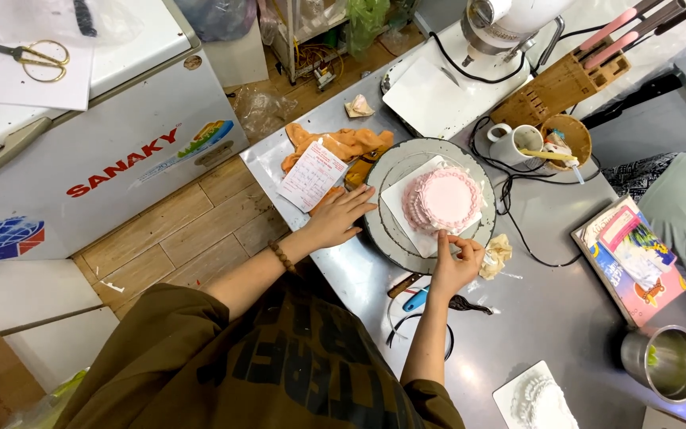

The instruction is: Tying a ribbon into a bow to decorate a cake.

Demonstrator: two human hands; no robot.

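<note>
- Steel worktop [533,310] fills your view, with wood-plank floor and a white chest freezer [97,151] beside it.
- Your pink cake [442,199] sits on a white square board [395,210] on the grey turntable [383,238]; round, it has no long axis, and the board's corners point diagonally.
- Your left hand [339,218] lies flat, fingers spread, on the turntable's rim.
- Your right hand [454,266] touches the board's near edge, fingers loosely curled; whether it holds anything, you cannot tell.

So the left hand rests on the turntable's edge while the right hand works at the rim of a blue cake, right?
Not quite: the cake is pink, not blue, as the head view shows. The left hand does rest on the turntable edge, and the right hand works at the cake's rim.
</note>
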